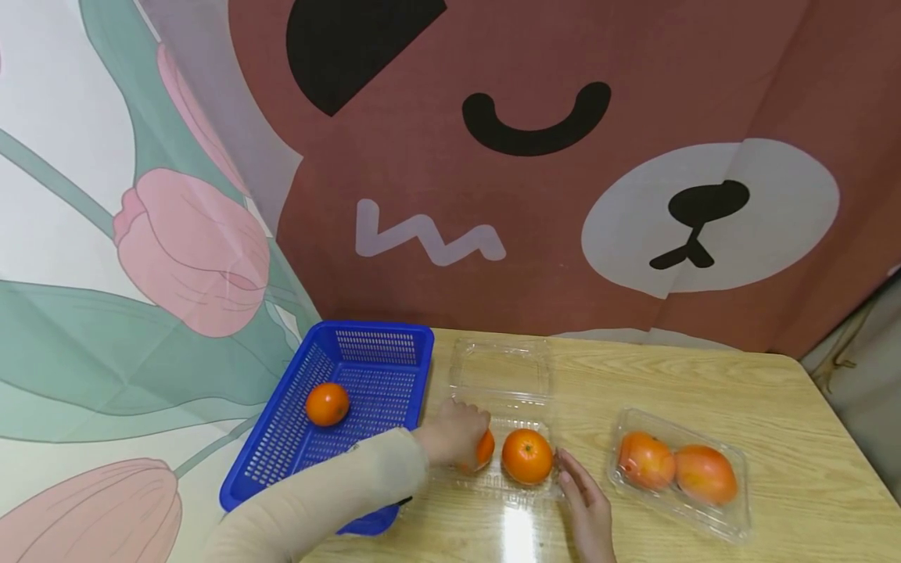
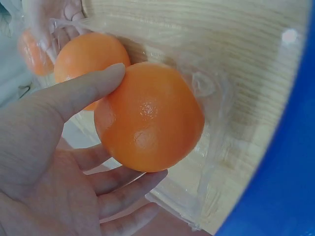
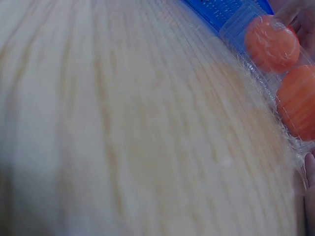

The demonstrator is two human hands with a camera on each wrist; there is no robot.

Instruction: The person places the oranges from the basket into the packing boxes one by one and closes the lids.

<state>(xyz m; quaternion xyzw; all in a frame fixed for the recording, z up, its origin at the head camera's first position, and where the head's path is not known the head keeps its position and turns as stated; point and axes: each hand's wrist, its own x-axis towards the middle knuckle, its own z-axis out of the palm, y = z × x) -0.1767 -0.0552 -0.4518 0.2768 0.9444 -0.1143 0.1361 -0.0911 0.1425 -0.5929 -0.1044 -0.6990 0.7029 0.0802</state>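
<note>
Nearest me, the right hand [image 1: 587, 504] lies, fingers fairly straight, at the clear box's [image 1: 503, 423] edge; I can't tell whether it touches. Beyond, the left hand [image 1: 456, 434] pinches an orange [image 2: 150, 118] at the box's left end. I'd expect it firm, weighty, slick-skinned, best held round its middle. Farther, a blue basket [image 1: 380, 391].

Your left hand [image 2: 74, 162] holding an orange [image 2: 152, 120] between thumb and fingers, a second orange [image 2: 88, 56] just behind, clear plastic container [image 2: 204, 84] beneath, your right hand [image 2: 42, 20] near a farther orange [image 2: 35, 53], wood-grain tabletop [image 2: 256, 64], blue edge [image 2: 288, 162] alongside
</note>
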